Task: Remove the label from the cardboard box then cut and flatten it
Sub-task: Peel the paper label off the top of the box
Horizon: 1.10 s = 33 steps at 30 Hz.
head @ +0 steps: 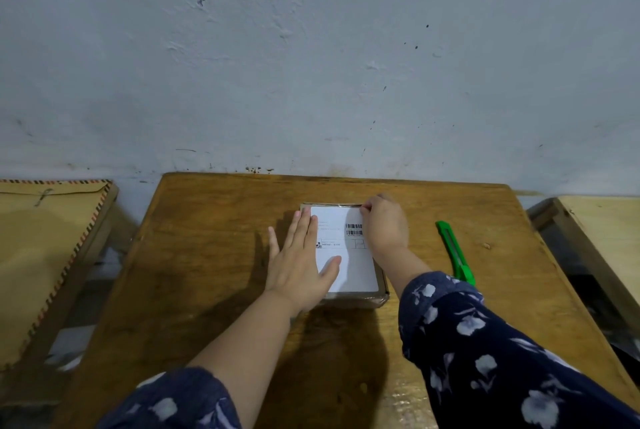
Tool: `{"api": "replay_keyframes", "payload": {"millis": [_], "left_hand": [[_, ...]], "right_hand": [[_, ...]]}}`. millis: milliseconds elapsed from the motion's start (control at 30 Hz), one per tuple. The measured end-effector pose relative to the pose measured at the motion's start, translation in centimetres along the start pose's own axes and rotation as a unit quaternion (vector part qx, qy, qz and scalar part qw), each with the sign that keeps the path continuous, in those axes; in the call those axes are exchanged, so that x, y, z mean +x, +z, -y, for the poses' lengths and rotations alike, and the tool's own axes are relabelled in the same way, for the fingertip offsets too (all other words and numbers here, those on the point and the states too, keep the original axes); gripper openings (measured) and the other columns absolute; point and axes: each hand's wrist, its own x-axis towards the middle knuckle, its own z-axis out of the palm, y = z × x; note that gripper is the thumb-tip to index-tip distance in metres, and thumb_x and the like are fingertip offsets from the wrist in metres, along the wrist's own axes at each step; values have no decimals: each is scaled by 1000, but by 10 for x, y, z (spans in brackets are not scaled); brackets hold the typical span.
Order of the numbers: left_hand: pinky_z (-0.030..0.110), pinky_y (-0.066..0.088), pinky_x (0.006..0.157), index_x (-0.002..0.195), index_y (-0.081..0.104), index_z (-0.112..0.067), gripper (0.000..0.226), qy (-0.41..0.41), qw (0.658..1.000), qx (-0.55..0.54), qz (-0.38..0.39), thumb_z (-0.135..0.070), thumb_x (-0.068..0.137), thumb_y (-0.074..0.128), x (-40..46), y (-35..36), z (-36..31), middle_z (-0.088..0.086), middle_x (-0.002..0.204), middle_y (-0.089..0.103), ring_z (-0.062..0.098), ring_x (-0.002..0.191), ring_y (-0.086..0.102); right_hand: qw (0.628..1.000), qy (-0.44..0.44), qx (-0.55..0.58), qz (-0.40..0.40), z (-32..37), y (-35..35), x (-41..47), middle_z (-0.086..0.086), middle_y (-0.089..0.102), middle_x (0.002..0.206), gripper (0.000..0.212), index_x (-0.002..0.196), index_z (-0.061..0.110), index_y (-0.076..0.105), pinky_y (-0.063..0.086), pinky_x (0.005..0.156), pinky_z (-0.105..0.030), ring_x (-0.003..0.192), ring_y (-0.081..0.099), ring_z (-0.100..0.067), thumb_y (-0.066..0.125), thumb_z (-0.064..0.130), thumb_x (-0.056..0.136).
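Pinched the label (pixel 346 255) at its far right corner with right hand (pixel 384 224); left hand (pixel 298 266) lay flat, fingers straight, pinning cardboard box (pixel 356 300).

The brown wooden table (pixel 214 255) lies bare to the left of the flat left hand (pixel 299 264), out to its left edge, and also nearer the person, between the two forearms. That hand lies pressed on the low cardboard box with a white printed label (pixel 349 269), covering its left side. The right hand (pixel 384 226), fingers curled at the label's far right corner, covers the right side. Just right of the right forearm lies a green plastic utility knife (pixel 454 252), with bare wood beyond it. Past both hands a narrow strip of tabletop ends at the pale blue plaster wall (pixel 311 65).
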Motion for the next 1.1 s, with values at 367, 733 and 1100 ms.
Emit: {"api": "replay_keyframes", "payload": {"millis": [367, 733, 1100], "left_hand": [[49, -21, 112, 152, -10, -18, 81, -1, 1000, 1, -3, -62, 92, 23, 0, -1, 0, -3, 157, -24, 12, 142, -26], [49, -20, 113, 151, -12, -17, 82, 0, 1000, 4, -5, -62, 92, 24, 1, 2, -2, -3, 156, -26, 12, 142, -27], [47, -22, 111, 152, -10, -17, 83, -1, 1000, 14, -11, -62, 92, 24, 3, 3, -2, -3, 157, -24, 11, 142, -27]], "right_hand": [[1000, -15, -7, -10, -3, 0, -3, -5, 62, 91, 21, 91, 7, 68, 35, 54, -21, 74, 54, -17, 50, 17, 95], [1000, -16, -27, 1, 1, -3, -2, -8, 60, 98, 19, 92, 4, 65, 34, 59, -27, 77, 50, -20, 47, 10, 95], [1000, -19, -10, 19, 2, -5, -1, -7, 55, 102, 14, 93, 4, 62, 35, 68, -29, 93, 52, -24, 48, 7, 94]]}}
